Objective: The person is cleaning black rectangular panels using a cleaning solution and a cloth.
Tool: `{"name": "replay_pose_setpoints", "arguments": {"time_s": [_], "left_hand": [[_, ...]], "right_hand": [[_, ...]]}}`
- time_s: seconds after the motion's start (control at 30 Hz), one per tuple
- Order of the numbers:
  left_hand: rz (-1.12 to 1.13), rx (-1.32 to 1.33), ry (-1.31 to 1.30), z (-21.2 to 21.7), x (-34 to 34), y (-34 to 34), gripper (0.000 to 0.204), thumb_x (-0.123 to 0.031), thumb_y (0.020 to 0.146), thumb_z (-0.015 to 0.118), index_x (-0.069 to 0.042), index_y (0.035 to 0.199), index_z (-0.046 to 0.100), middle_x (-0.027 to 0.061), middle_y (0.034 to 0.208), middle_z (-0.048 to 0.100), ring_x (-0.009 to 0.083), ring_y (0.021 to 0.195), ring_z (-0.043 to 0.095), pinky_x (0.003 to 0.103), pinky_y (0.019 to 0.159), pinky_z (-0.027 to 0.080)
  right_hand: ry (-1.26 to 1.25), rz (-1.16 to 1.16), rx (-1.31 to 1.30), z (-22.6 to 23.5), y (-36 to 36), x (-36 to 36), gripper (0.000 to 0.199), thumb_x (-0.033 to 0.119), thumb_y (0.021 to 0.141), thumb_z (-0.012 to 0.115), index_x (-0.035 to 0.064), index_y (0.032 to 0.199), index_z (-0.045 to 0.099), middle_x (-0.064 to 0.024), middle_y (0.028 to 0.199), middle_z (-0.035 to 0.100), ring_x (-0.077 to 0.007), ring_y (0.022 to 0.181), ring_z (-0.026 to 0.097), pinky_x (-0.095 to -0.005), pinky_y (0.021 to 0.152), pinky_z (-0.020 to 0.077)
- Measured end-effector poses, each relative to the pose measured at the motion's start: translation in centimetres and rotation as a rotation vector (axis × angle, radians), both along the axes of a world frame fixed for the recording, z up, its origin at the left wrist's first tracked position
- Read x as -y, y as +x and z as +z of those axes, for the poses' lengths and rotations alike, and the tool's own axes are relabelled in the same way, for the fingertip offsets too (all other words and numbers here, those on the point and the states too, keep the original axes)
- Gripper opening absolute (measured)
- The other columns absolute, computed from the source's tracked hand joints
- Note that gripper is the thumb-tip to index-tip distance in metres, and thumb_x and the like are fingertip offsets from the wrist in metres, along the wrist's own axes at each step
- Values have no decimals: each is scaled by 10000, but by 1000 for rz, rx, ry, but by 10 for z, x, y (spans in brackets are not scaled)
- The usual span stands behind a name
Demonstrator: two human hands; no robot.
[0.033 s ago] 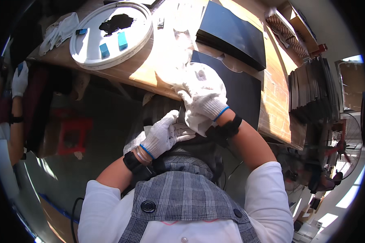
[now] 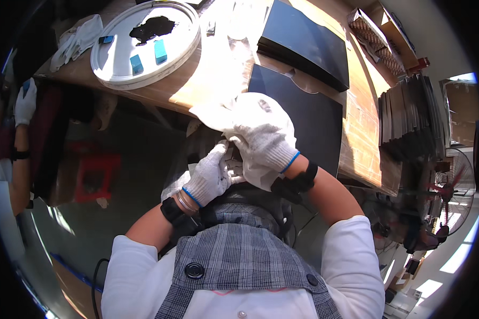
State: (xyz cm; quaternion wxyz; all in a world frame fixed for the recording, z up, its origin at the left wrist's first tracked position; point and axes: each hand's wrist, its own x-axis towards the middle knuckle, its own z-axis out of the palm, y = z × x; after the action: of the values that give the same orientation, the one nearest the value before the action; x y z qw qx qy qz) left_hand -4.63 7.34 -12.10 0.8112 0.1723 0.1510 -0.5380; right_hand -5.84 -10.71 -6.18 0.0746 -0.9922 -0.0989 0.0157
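In a white knitted glove, my right hand (image 2: pixel 263 127) is closed on a white cloth (image 2: pixel 213 114). One end of the cloth sticks out past the fingers, over the table's near edge. My left hand (image 2: pixel 210 173), gloved too, is closed just below and left of it, its fingertips almost meeting the right hand. A small dark patch shows between the hands; what the left fingers grip is hidden. To the right of my right hand lies a flat black panel (image 2: pixel 319 125) on the wooden table (image 2: pixel 359 143).
A stack of black panels (image 2: pixel 306 45) lies farther back. At the back left, a white round lid (image 2: pixel 120 61) carries black paste and blue blocks. White gloves (image 2: pixel 79 40) lie beside it. Dark panels (image 2: pixel 412 117) stand at right near a fan (image 2: pixel 447 191). A co-worker's gloved hand (image 2: pixel 25 103) is far left.
My right hand and the cloth have come slightly nearer to me, and the cloth's free end has swung to the left. My left hand has shifted only slightly.
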Motion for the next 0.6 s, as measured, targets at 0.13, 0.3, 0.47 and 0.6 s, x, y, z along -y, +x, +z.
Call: {"name": "replay_pose_setpoints", "arguments": {"time_s": [0.13, 0.3, 0.47, 0.6], "left_hand": [[66, 332, 48, -23, 0, -3, 379, -287, 992, 530, -20, 1259, 515, 150, 1174, 615, 282, 1069, 626, 428, 914, 537], [-24, 65, 30, 10, 10, 6, 608, -458, 1030, 383, 83, 1296, 466, 253, 1227, 577, 418, 1082, 615, 518, 966, 510], [-76, 220, 157, 0, 9, 8, 377, -284, 1030, 473, 11, 1262, 502, 194, 1219, 597, 367, 1034, 654, 496, 929, 548], [-50, 347, 178, -1, 7, 8, 315, -245, 991, 574, 17, 1167, 575, 174, 1103, 644, 332, 925, 695, 468, 867, 572]], "right_hand": [[143, 147, 46, 9, -78, 10, 611, 235, 744, 687, 235, 1345, 579, -108, 1224, 597, -369, 1110, 580, -481, 1004, 452], [-303, -458, 108, -22, -186, 155, 482, 97, 800, 635, 86, 1281, 610, -156, 1140, 627, -356, 1070, 588, -427, 947, 486], [422, -1024, 396, 20, -202, 213, 303, 186, 969, 573, 13, 1213, 620, -183, 1172, 664, -302, 1075, 635, -358, 944, 490], [247, -812, 142, 69, -154, 142, 290, 191, 905, 633, 44, 1153, 656, -153, 1123, 656, -304, 1027, 636, -377, 925, 494]]}}
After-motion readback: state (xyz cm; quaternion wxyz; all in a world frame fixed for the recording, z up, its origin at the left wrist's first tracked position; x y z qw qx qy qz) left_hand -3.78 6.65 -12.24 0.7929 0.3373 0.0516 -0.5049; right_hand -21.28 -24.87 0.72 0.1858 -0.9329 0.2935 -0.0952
